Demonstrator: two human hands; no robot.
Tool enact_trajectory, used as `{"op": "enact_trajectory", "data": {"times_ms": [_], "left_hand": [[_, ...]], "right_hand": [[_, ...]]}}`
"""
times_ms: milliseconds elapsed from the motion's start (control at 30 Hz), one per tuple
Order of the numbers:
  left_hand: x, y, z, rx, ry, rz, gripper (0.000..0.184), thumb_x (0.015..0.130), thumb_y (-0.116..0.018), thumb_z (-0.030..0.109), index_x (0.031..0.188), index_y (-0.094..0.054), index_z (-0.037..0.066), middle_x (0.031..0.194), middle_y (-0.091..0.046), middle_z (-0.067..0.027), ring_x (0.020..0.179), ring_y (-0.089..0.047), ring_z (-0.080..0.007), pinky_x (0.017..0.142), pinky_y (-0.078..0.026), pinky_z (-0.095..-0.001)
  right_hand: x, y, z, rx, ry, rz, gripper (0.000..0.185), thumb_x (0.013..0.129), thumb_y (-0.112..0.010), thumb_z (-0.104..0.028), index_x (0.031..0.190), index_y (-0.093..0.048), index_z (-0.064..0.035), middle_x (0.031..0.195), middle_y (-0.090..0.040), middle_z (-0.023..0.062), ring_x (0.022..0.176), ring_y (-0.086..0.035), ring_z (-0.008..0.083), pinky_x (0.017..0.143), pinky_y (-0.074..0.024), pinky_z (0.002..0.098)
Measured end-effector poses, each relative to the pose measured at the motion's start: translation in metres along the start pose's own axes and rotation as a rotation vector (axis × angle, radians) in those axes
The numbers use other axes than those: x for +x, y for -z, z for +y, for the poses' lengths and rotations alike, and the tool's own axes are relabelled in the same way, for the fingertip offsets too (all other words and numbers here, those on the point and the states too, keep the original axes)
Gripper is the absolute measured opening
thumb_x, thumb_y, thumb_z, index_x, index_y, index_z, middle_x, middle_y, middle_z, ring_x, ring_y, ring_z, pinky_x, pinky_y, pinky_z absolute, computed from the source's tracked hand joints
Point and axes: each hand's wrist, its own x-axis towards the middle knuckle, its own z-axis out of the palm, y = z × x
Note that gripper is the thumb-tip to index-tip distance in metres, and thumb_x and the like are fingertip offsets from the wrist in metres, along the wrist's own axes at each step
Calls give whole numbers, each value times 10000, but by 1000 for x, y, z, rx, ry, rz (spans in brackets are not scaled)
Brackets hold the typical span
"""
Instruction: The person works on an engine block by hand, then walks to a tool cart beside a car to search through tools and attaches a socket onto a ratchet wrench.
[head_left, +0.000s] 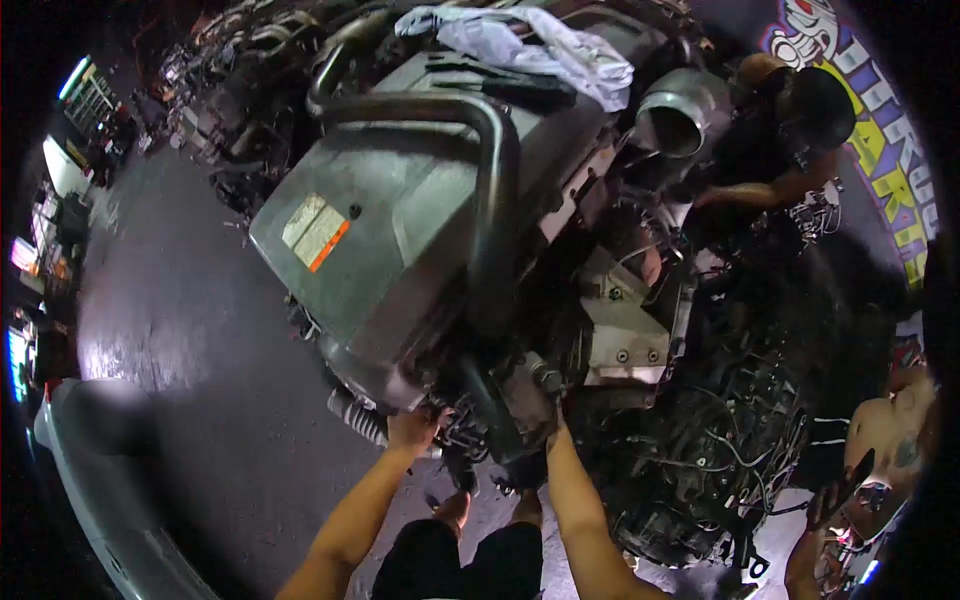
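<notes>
A large engine with a broad grey cover (370,220) lies before me. My left hand (410,430) is at its near lower edge, beside a ribbed hose (358,417); its fingers are curled in among dark parts, and what they grip is hidden. My right hand (557,428) reaches the near end of the engine, close to a small metal cylinder (545,374). It is seen edge-on, with most of its fingers out of sight. Between my hands runs a dark bent tube (490,405). A thick metal pipe (490,190) crosses over the cover.
White cloth or plastic (540,45) lies on the engine's far end. At the right, a person (760,190) reaches toward a round metal duct (685,110). Another person's bare torso (890,425) shows lower right. Tangled wiring (720,440) covers machinery right; a car panel (100,480) stands left.
</notes>
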Motion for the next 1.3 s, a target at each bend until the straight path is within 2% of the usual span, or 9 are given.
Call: {"op": "enact_trajectory", "data": {"times_ms": [233,333,467,700,733,867,967,1067,1300], "left_hand": [[22,43,6,181,-279,579,434,854,-542,390,1218,-573,156,1031,-665,-121,863,-668,-333,700,-532,-477],[17,19,3,-53,140,-351,428,955,-384,429,1322,-507,246,1041,-683,-169,976,-651,-389,817,-476,-569],[12,49,33,-121,137,-140,270,853,-498,300,965,-657,113,904,-668,-186,847,-663,-381,656,-515,-519],[20,23,25,-217,135,-127,368,929,-388,308,1133,-623,112,1006,-659,-231,923,-632,-442,791,-509,-533],[23,-24,-1,-166,-9,-72,365,928,-393,305,1118,-635,108,1009,-651,-245,916,-626,-452,787,-505,-536],[10,-8,18,-408,-12,103,339,918,-440,264,1100,-614,37,1008,-631,-276,914,-598,-472,764,-475,-531],[4,-64,15,-594,49,255,367,913,-466,280,1114,-593,0,1067,-619,-270,980,-580,-450,824,-459,-494],[4,-131,4,-634,246,348,392,918,-502,292,1138,-578,-24,1154,-609,-227,1081,-563,-380,918,-444,-417],[18,-84,-11,-982,264,156,341,876,-568,209,1144,-594,-1,1153,-636,-161,1071,-597,-281,917,-457,-364]], "right_hand": [[-54,18,2,-1013,-190,112,419,916,-578,-335,1174,-610,-6,1140,-646,164,1069,-602,285,950,-456,392],[-105,9,-85,-1392,-434,-343,421,929,-568,-345,1178,-614,-9,1142,-651,162,1078,-604,275,949,-456,379],[-113,-17,-283,-948,-68,-842,351,945,-552,-309,1147,-642,-37,1086,-663,116,992,-620,234,900,-480,344],[126,-107,-484,-1518,1460,437,388,830,-678,-264,1113,-619,-6,1081,-637,231,1049,-593,378,909,-474,379],[144,-116,-500,-1780,813,333,484,838,-615,-327,1247,-566,-72,1318,-510,237,1189,-505,394,967,-428,492],[178,-114,-503,-1866,670,157,338,841,-519,-187,1115,-611,-12,1118,-641,194,1076,-586,377,903,-469,483],[250,-82,-452,-1585,1352,615,380,910,-495,-251,1174,-518,20,1202,-565,226,1068,-582,394,873,-489,467],[148,-86,-478,-1356,809,446,464,920,-509,-299,1266,-450,5,1227,-534,231,1085,-566,409,890,-472,486],[-70,-45,-359,-560,1069,752,390,763,-757,-194,1071,-617,1,999,-659,146,932,-655,261,825,-493,339]]}}
